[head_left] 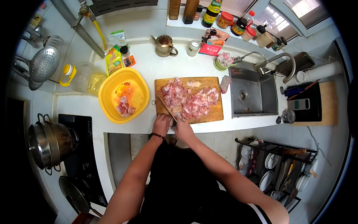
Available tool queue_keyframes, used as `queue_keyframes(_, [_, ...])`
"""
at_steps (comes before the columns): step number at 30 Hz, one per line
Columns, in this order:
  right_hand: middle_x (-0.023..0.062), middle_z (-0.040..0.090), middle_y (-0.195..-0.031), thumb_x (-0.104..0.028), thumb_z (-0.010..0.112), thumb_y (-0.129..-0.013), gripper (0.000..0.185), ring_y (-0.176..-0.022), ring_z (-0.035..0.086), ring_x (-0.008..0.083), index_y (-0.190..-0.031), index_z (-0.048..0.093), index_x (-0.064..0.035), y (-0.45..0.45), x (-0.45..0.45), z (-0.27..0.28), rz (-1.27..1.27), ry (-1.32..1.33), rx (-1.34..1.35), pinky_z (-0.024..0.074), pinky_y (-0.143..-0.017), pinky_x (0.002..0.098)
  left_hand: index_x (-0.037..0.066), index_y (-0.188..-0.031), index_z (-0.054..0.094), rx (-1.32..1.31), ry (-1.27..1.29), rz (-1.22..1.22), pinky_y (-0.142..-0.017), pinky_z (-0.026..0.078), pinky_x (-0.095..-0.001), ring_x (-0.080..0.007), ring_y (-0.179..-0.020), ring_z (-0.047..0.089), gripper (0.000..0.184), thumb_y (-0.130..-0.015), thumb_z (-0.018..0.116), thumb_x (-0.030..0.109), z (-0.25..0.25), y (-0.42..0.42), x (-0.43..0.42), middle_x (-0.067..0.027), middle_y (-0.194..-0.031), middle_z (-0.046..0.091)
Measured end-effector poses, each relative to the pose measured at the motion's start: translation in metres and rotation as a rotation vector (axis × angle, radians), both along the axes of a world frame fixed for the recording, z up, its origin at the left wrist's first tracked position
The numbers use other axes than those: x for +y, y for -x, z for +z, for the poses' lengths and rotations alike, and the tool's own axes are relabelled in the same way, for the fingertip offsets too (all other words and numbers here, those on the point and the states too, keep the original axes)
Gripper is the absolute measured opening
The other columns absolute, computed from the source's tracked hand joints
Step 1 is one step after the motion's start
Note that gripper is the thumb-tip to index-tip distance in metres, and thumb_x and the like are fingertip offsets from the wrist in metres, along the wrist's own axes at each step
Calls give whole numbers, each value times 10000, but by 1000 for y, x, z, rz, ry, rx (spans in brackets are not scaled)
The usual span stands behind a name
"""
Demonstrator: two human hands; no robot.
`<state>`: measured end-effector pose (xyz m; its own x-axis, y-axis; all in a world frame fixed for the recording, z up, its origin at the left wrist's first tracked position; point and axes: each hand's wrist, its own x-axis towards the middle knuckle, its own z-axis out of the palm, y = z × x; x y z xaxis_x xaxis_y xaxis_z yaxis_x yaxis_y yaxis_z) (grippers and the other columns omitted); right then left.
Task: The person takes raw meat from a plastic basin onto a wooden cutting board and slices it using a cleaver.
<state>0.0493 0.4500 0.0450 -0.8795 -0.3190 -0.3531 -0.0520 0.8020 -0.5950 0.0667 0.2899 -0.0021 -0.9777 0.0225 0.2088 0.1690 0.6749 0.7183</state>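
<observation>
Chunks of raw pink meat (201, 102) lie before you in two adjoining heaps on a rectangular brown wooden cutting board (214, 116), which rests on the white worktop (175, 68). Your right hand (183, 129) is closed around the handle of a broad metal knife (167, 106), at the board's front edge; the blade slants away from you to the left, reaching the left heap. Your left hand (162, 124), below a dark beaded bracelet (157, 135), is at the board's front left corner, fingers bent, close beside the blade; you cannot tell from this view whether it grips anything.

To the left of your board, near it but apart, stands a round yellow plastic basin (109, 89) with a piece of raw meat (125, 108) inside. Just past the basin, on its left, is a clear plastic oil bottle with a yellow cap (84, 76). On your right, a rectangular stainless-steel sink (257, 105) is set into the worktop, and a small metal teapot (164, 46) stands behind the board.
</observation>
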Motion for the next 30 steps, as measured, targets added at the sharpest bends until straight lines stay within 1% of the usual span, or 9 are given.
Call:
queue_keyframes(4, [343, 702, -884, 40, 622, -821, 478, -862, 699, 516, -1286, 518, 86, -11, 13, 18, -8, -97, -128, 570, -803, 580, -26, -1025, 725, 5, 9, 5, -896, 540, -458, -397, -993, 638, 186, -847, 673, -27, -7, -1, 2, -185, -1039, 691])
queue_keyframes(9, [348, 697, -868, 19, 610, -829, 461, -873, 702, 511, -1278, 530, 87, 19, -8, 5, 99, -56, -22, 570, -791, 582, -30, -1022, 726, -16, -5, 10, -890, 543, -454, -395, -991, 640, 190, -840, 671, -28, -8, -1, 0, -196, -1039, 688])
queue_keyframes(13, [354, 688, -837, 17, 589, -841, 416, -853, 700, 517, -1248, 549, 93, 0, 6, 6, 25, 12, 4, 569, -777, 586, -30, -1019, 725, 5, -1, 9, -889, 544, -452, -393, -987, 640, 186, -845, 658, -33, -8, -1, 0, -193, -1033, 688])
queue_keyframes(16, [362, 681, -827, 24, 590, -839, 440, -849, 695, 523, -1269, 545, 104, -2, 8, 11, 6, -39, -54, 566, -769, 590, -26, -1014, 724, 4, -1, 0, -887, 546, -453, -393, -984, 639, 181, -851, 646, -37, -10, -2, 1, -191, -1028, 687])
queue_keyframes(18, [365, 679, -832, 23, 593, -834, 503, -845, 693, 526, -1320, 519, 125, 17, -9, 8, 59, 24, 45, 562, -773, 594, -21, -1003, 725, 42, -13, 12, -880, 547, -457, -390, -975, 638, 175, -850, 641, -38, -11, -2, 2, -187, -1014, 685])
queue_keyframes(19, [359, 684, -849, 22, 597, -828, 584, -862, 691, 522, -1402, 499, 79, 25, -17, 1, 40, 0, 14, 554, -792, 598, -21, -1003, 725, 42, -11, 13, -880, 547, -457, -390, -975, 638, 175, -850, 641, -38, -11, -3, 1, -187, -1014, 685])
queue_keyframes(22, [357, 682, -842, 22, 592, -830, 568, -844, 687, 527, -1391, 517, 69, 20, -12, 6, 36, 14, 17, 550, -796, 600, -32, -1005, 727, -52, 18, -32, -899, 545, -450, -366, -1030, 638, 154, -905, 632, 36, -10, 0, -3, -172, -1032, 696])
queue_keyframes(28, [355, 685, -839, 31, 583, -831, 513, -830, 690, 522, -1333, 533, 124, 0, 9, 22, 24, 58, -27, 554, -782, 596, -19, -1011, 737, 21, -16, 19, -882, 546, -459, -385, -975, 642, 185, -846, 654, -31, -7, -2, 2, -181, -1011, 689])
queue_keyframes(30, [352, 688, -843, 33, 584, -829, 522, -831, 691, 518, -1342, 532, 115, 10, 1, -1, 51, 19, -13, 558, -780, 592, -24, -1008, 734, 15, -29, 23, -883, 547, -458, -385, -977, 643, 184, -843, 655, -36, -10, -2, 2, -184, -1015, 690])
